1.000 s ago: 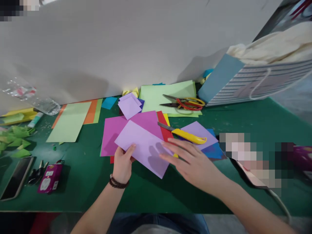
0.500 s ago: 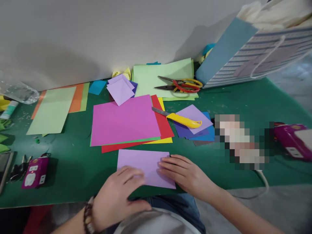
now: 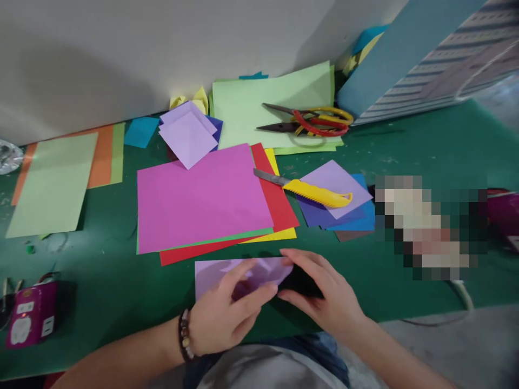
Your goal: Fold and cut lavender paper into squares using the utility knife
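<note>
Pinching a lilac paper sheet [image 3: 213, 275] up off the green work mat [image 3: 425, 146], the left hand [image 3: 225, 313] closes narrowly, its fingers curled over the sheet, with a beaded bracelet [image 3: 185, 335] at the wrist. The right hand [image 3: 326, 294] cups the sheet's right end, fingers arched and close together. Under it lies a dark patch [image 3: 300, 283]; shadow or object, I cannot tell. The sheet sits at lower middle of the frame, bowed and raised, apparently held from both sides so that it keeps its curve. Just above it, a magenta sheet [image 3: 203, 197] overlaps red [image 3: 279, 208] and yellow [image 3: 284, 234] sheets, spread so each colour shows. A yellow-handled utility knife [image 3: 318, 193] rests across them, beside a lilac square [image 3: 338, 189], perhaps left there for easy reach. Red-and-yellow-handled scissors [image 3: 320, 122] lie on a pale green sheet [image 3: 251, 105] at upper middle. A striped paper bag [image 3: 430, 59] leans at upper right against a white wall [image 3: 121, 54], and a magenta box [image 3: 32, 314] stands at lower left.
</note>
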### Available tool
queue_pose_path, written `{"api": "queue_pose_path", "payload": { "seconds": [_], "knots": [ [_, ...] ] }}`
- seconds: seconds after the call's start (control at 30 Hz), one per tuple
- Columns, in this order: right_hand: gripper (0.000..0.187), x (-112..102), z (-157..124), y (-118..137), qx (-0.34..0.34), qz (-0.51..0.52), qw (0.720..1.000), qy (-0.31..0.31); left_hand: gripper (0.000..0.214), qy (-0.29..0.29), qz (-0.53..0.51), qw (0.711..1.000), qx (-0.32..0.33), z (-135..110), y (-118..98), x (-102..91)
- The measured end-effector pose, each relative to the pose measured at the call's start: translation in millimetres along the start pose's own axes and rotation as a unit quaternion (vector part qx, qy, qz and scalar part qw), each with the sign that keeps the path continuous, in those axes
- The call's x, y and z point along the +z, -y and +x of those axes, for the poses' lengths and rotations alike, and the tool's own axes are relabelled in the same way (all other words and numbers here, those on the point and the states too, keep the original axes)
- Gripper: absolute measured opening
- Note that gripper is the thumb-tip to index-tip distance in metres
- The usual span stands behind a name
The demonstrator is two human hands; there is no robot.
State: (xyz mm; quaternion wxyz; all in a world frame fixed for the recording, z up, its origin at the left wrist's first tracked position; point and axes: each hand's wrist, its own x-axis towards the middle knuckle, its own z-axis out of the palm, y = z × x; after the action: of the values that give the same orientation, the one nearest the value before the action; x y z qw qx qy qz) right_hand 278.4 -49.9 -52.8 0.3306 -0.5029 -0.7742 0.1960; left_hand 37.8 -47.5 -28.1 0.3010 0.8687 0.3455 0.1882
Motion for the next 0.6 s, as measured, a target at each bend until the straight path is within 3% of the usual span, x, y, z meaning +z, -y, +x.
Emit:
{"api": "queue_pose_path", "payload": {
  "seconds": [0.17,0.37,0.6],
  "knots": [
    [0.059,-4,-14,-1,-0.059,-0.051,0.996,-0.043,0.049,0.006,0.024,0.999,0.021,3,0,-1.4],
    [0.045,-4,-10,3,-0.125,-0.128,0.984,-0.005,0.049,-0.008,0.041,0.999,-0.009,4,7,-8.2],
    [0.04,-10,-10,4,-0.166,-0.149,0.973,0.051,0.049,0.01,-0.065,0.998,-0.014,6,8,-8.1]
  ]
}}
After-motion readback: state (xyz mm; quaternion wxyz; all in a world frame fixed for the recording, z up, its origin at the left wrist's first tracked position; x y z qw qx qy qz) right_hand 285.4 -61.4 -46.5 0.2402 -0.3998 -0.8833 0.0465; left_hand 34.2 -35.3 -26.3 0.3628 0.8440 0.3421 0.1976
